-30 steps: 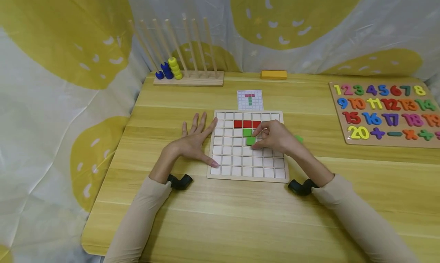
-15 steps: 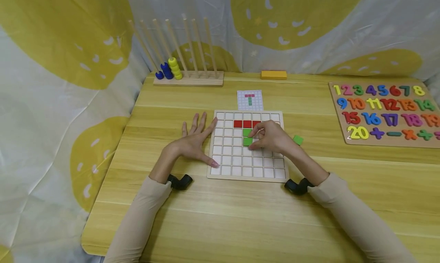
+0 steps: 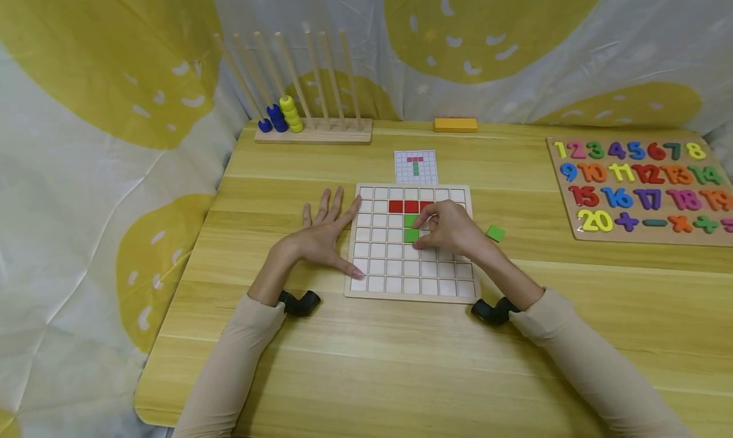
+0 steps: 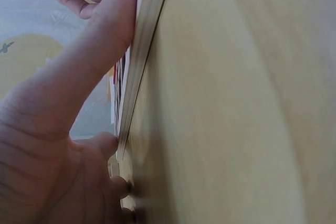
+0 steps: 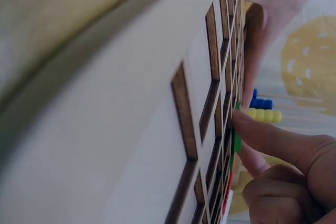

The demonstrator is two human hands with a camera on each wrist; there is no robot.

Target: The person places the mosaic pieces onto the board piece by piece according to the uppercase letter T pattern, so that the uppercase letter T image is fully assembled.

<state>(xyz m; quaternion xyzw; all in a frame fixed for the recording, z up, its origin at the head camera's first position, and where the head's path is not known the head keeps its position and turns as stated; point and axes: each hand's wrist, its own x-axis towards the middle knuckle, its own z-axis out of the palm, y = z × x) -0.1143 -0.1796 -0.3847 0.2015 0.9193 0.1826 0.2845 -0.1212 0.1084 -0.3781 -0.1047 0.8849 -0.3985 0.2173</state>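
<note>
A wooden grid board (image 3: 395, 286) lies on the table. My left hand (image 3: 323, 239) is spread along its left edge, with thumb and index fingertip touching the frame. My right hand (image 3: 451, 226) pinches a green square tile (image 3: 411, 235) between thumb and index finger at a cell in the fourth row. Seen from the right wrist, that tile (image 5: 238, 141) stands a little proud of the grid. Directly above it sits another green tile (image 3: 410, 221). Red tiles (image 3: 396, 206) line the second row; the rightmost is partly hidden by my fingers.
A loose green tile (image 3: 495, 233) lies right of the board. Behind the board is a pattern card (image 3: 429, 176). Farther back stand a peg abacus (image 3: 343, 135) with blue and yellow beads and an orange block (image 3: 455, 125). A number puzzle board (image 3: 595, 235) lies at right.
The right hand has moved slightly left with the green tile, bringing it in line under the other green tile. The loose tile at right has come into fuller view. My left hand stays put.
</note>
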